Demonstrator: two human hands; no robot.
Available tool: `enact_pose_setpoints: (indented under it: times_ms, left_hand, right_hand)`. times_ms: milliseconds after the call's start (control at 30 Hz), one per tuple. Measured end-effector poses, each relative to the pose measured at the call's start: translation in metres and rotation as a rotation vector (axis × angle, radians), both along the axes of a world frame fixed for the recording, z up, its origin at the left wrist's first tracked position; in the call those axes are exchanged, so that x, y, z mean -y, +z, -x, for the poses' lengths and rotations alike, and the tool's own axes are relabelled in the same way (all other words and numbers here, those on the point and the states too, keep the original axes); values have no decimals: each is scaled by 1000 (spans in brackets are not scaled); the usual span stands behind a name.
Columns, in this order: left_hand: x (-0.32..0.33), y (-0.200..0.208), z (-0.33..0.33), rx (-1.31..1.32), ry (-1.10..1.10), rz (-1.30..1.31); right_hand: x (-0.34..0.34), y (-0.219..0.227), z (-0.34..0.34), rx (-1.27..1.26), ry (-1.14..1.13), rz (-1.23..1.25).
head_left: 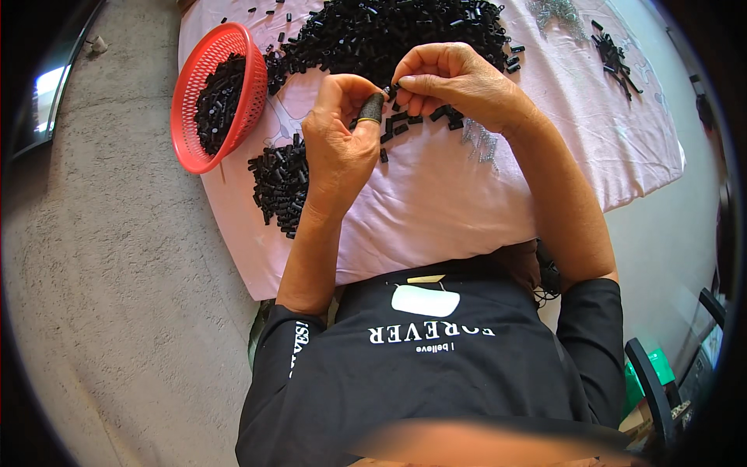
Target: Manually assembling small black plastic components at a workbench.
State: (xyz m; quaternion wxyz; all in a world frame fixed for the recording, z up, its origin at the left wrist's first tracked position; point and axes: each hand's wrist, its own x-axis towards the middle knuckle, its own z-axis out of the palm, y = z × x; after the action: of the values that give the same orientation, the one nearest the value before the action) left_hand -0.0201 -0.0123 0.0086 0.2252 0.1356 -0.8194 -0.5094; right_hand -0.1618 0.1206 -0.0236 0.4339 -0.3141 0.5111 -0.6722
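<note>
My left hand (342,140) and my right hand (459,86) meet fingertip to fingertip above the cloth, both pinching. Between them is a small black piece (394,93) with a slight silvery glint; the fingers hide most of it. A dark finger cot (372,107) with a yellow rim covers my left thumb. Under the hands lie several loose black cylindrical pieces (401,128). Thin silvery metal bits (480,144) lie beneath my right wrist. Left of my left wrist spreads a smaller pile of black cylinders (280,183).
A large heap of black pieces (389,31) covers the far middle of the pink cloth (436,210). At the left edge a tilted red plastic basket (257,97) holds more. More silvery bits (559,15) and a cluster of longer black pieces (616,64) lie far right.
</note>
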Motion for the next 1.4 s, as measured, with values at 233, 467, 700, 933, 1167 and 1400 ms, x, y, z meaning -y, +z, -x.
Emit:
enact_pose_setpoints:
  times_ms: [233, 467, 700, 933, 1167, 1400]
  left_hand:
    - [23, -7, -9, 54, 42, 117]
    - [35, -16, -14, 54, -4, 419]
    - [35, -23, -11, 183, -11, 668]
    - [27, -15, -8, 157, -33, 520]
    - [13, -6, -4, -57, -68, 469]
    - [9, -2, -4, -96, -53, 514]
  right_hand:
    - [1, 1, -2, -143, 9, -79]
    - [9, -15, -4, -388, -153, -92]
    - [11, -16, -7, -398, -196, -57]
    - [11, -14, -8, -441, -211, -85]
    - [12, -18, -9, -385, -133, -31]
    - [10, -12, -9, -282, -62, -39]
